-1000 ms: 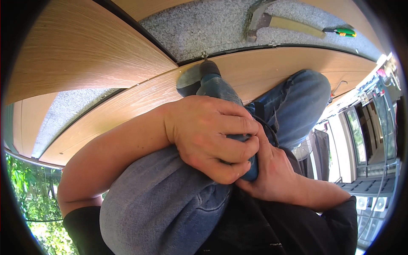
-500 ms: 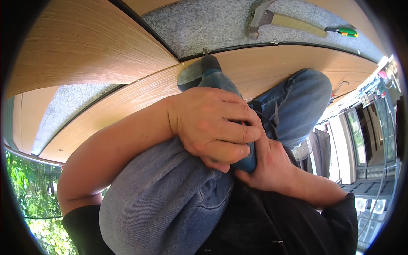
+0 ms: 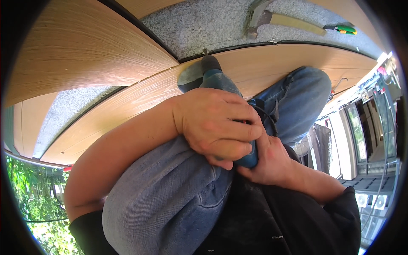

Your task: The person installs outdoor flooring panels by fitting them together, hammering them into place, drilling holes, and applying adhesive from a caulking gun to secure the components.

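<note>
The left hand (image 3: 219,125) and right hand (image 3: 272,160), both curled closed, grip a long, dusty-blue power tool (image 3: 222,84) pointing forward-left; the left is nearer its black nose (image 3: 211,64).

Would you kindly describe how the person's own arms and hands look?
The left hand and right hand are ungloved, with no jewellery visible. The forearms are bare up to plain black short sleeves: the left sleeve and the right sleeve.
</note>
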Demonstrator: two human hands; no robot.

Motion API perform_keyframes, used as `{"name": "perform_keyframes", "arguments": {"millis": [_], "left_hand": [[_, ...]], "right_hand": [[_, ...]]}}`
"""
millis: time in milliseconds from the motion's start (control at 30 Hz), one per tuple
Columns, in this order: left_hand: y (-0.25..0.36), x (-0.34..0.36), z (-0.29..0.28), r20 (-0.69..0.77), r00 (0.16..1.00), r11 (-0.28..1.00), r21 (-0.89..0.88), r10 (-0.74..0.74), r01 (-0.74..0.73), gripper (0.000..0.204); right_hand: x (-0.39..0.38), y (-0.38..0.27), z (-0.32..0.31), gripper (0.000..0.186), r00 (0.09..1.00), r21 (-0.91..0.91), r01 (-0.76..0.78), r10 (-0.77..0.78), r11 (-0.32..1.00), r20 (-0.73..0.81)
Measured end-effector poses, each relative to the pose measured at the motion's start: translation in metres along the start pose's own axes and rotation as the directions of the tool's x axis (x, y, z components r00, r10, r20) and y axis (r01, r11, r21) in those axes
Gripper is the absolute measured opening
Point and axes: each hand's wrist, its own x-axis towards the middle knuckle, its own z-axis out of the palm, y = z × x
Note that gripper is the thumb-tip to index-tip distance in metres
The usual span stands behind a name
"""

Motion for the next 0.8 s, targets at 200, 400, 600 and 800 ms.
{"name": "perform_keyframes", "arguments": {"millis": [200, 400, 600, 800], "left_hand": [[-0.002, 0.005, 0.000, 0.031, 1.000, 1.000, 0.013, 0.003, -0.003, 0.040], [0.002, 0.012, -0.001, 0.091, 0.992, 0.996, 0.030, -0.088, 0.086, 0.042], [0.023, 0.014, 0.010, 0.131, 0.966, 0.948, 0.257, -0.224, 0.185, 0.052], [0.124, 0.024, 0.019, -0.448, 0.560, 0.407, 0.396, -0.697, 0.823, 0.084]], "right_hand": [[-0.004, 0.006, 0.004, 0.123, 0.999, 0.045, 0.009, -0.007, 0.999, -0.042], [-0.006, 0.009, -0.001, 0.121, 0.998, 0.039, -0.057, 0.056, 0.998, 0.015], [-0.011, 0.035, -0.001, 0.115, 0.997, 0.038, 0.074, -0.073, 0.997, -0.019], [-0.089, 0.096, -0.010, 0.101, 0.887, 0.326, 0.446, -0.362, 0.834, -0.287]]}}
